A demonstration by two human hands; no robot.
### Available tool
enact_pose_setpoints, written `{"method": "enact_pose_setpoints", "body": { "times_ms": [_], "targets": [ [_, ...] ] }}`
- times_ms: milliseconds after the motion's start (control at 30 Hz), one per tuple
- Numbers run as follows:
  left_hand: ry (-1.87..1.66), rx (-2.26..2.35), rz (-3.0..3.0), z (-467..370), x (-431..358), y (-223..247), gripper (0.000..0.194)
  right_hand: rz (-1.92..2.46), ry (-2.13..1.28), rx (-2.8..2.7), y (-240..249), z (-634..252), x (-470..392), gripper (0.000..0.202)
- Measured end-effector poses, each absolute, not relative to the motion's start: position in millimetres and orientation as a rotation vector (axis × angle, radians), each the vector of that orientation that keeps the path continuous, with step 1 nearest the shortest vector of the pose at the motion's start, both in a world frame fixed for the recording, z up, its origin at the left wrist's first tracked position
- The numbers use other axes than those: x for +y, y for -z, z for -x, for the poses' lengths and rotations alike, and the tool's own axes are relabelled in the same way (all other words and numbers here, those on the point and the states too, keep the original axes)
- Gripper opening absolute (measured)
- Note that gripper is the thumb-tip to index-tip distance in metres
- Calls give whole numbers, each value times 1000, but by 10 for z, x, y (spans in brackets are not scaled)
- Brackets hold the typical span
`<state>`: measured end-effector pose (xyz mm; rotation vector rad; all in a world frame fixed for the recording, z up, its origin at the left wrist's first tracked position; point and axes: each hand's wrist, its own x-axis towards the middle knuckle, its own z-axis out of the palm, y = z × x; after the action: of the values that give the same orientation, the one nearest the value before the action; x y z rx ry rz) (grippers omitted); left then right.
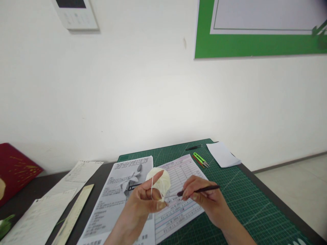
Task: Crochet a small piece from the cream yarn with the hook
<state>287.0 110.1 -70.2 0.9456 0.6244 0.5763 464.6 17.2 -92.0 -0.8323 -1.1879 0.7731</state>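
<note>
My left hand (143, 200) pinches cream yarn (162, 199) between thumb and fingers, and a strand loops over the raised index finger. Just behind those fingers is a rounded ball of cream yarn (161, 179); whether it rests on the paper or hangs from the hand I cannot tell. In my right hand (204, 195) is a crochet hook (208, 188) with a dark handle, held like a pen. Its thin metal shaft points left at the pinched yarn. The hook's tip is too small to make out. Both hands are above printed sheets.
Beneath lie a printed chart (178, 170) and a flower diagram sheet (102, 207) on a green cutting mat (245, 200). Green thread snips (200, 158), a black pen-like tool (193, 147) and white paper (222, 154) are farther back. A ruler (74, 214) lies left; a wall stands behind.
</note>
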Motion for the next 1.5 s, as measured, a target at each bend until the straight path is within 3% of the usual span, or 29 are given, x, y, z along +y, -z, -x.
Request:
{"method": "enact_pose_setpoints", "body": {
  "times_ms": [1500],
  "targets": [
    [-624,675,-1031,-2887,1072,755,65,826,-858,-988,950,-4573,182,14]
  ]
}}
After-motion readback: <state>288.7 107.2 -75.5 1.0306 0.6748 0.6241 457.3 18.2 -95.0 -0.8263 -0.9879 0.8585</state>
